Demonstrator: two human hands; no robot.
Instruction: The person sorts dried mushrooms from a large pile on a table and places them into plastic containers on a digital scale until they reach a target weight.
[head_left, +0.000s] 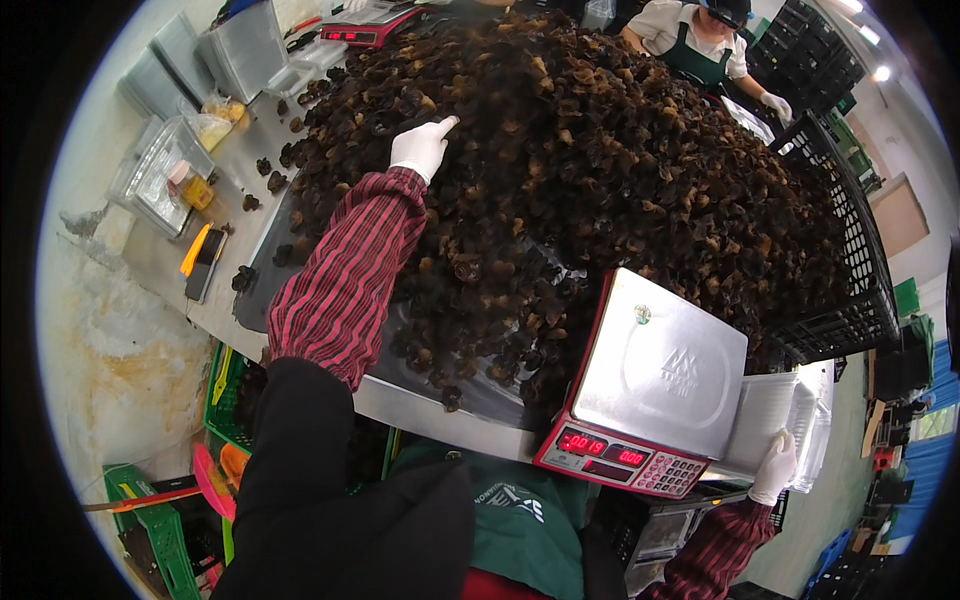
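Observation:
My left hand (421, 148), in a white glove, is over the left side of a large heap of dark brown wood ear mushrooms (592, 142). One finger points forward; the palm side is hidden. At the lower right my gloved right hand (775, 469) grips the near edge of a stack of clear plastic trays (766, 409). Between the heap and that stack stands a red digital scale (667, 367) with a bare steel platform and lit red digits. Loose mushrooms (450, 397) lie on the steel table (420, 416) before me.
A black plastic crate (862, 225) lies tipped at the heap's right side. Along the left are a phone (206, 262), a jar (191, 186) and plastic containers (161, 180). Another scale (367, 30) stands at the far left. Across the heap is a co-worker (697, 45).

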